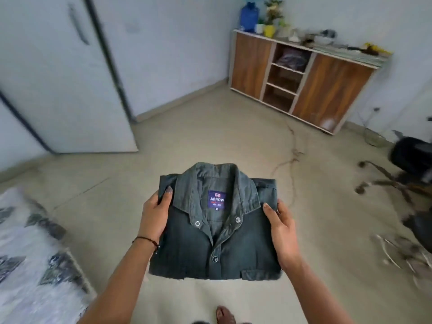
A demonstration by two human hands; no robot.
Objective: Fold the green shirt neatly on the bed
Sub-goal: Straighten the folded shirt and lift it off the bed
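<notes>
Shirt, folded, between left hand, right hand

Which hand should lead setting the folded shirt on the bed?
Left, probably. The bed lies at lower left, on the side of the left hand. The right hand grips the opposite edge of the green shirt, farther from it. Both hold it above the floor.

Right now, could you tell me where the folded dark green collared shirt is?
Head view, lower centre: the green shirt is held above the floor between the left hand and right hand, right of the patterned bed.
</notes>
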